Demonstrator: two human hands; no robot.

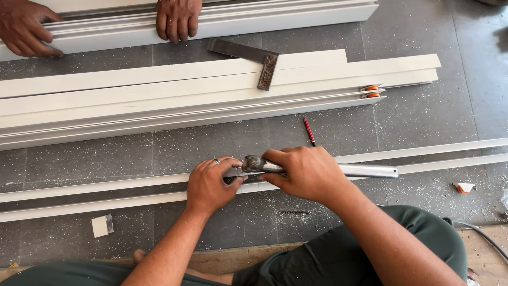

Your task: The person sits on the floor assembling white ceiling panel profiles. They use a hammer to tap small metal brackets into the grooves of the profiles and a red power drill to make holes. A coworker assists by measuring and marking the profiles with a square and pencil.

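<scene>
right hand [307, 172], hammer [317, 168] lying crosswise, head leftward

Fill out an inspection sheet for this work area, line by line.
Surface: grey tiled floor, dusted with white shavings.
Job's things: long white profile lying across the floor; metal hammer laid along it.
Clutter: stacked white profiles with orange rollers at one end, try square, red pencil, small white block, white and orange offcut.
Hands: left hand with ring pinches at the hammer head on the profile; right hand grips the hammer.
Cables: grey cable at lower right.
Surroundings: another person's two hands rest on a far white profile; wooden board near the knees.
</scene>
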